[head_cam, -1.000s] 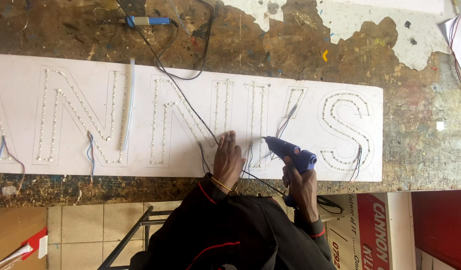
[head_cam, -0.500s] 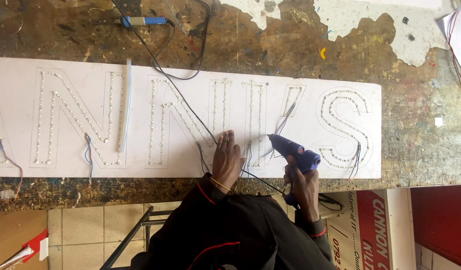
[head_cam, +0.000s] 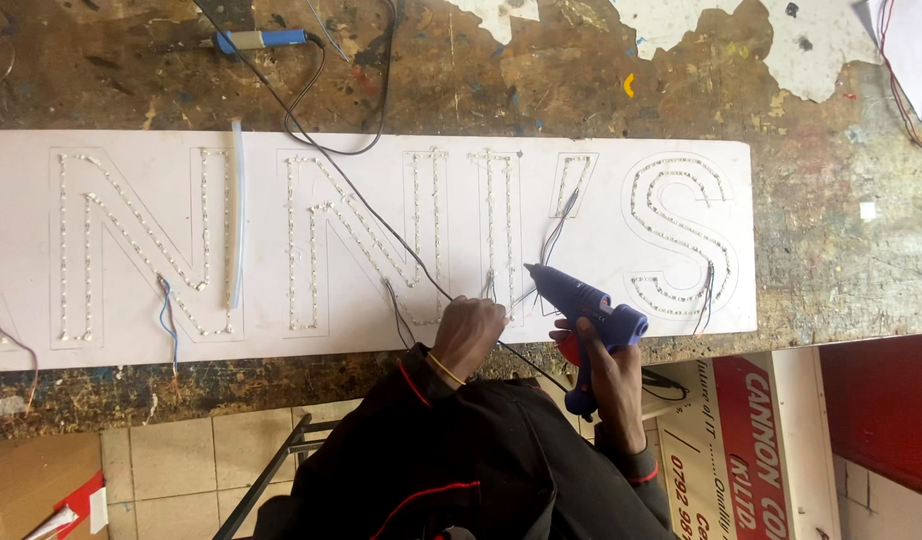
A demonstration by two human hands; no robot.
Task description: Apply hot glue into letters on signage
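A long white sign board (head_cam: 501, 170) lies on a worn workbench, its large letter outlines filled with rows of small lights. My left hand (head_cam: 468, 335) rests on the board's near edge, fingers bunched on thin grey wires (head_cam: 487, 287) at the foot of a letter. My right hand (head_cam: 609, 372) grips a blue glue gun (head_cam: 584, 300) with a red trigger. Its nozzle points left, close to the left fingertips. A thin black cable (head_cam: 381, 220) runs diagonally across the board and under my left hand.
A blue-handled tool (head_cam: 261, 39) with a cord lies at the back of the paint-stained bench (head_cam: 831, 250). A pale tube (head_cam: 238, 210) lies along one letter. Short wires stick out of the board. Below the bench are a red and white printed panel (head_cam: 751, 450), tiled floor and a metal frame.
Both hands stay at the same spot on the board. The glue gun's nozzle has shifted only slightly near the left fingertips.
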